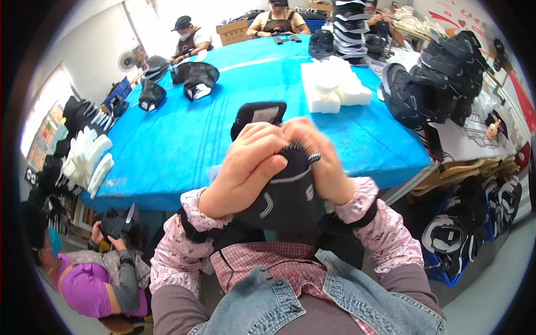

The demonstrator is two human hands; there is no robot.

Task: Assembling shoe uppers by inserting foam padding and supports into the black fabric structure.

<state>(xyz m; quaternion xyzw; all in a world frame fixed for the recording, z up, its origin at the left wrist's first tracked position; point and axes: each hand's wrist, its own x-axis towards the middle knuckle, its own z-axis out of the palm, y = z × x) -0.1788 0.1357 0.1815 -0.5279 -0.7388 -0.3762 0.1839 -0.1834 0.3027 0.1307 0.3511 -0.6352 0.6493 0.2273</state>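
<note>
A black shoe upper [282, 209] is held up in front of me at the near edge of the blue table. Grey curved marks and a striped pull loop show on it, and a black mesh part with a pale label sticks up beyond my knuckles. My left hand [245, 164] grips its upper edge from the left, thumb on top and fingers curled. My right hand [318, 156] is closed on the same edge from the right, beside the loop, slightly blurred. Both sets of fingertips meet near the middle and partly hide the edge.
The blue-covered table [251, 84] carries black uppers [201, 81], white foam pieces [335, 92] and a tall stack of uppers [350, 33]. More uppers [435, 84] are piled at right, above a blue crate [446, 268]. A co-worker [86, 285] sits close at left; others sit across.
</note>
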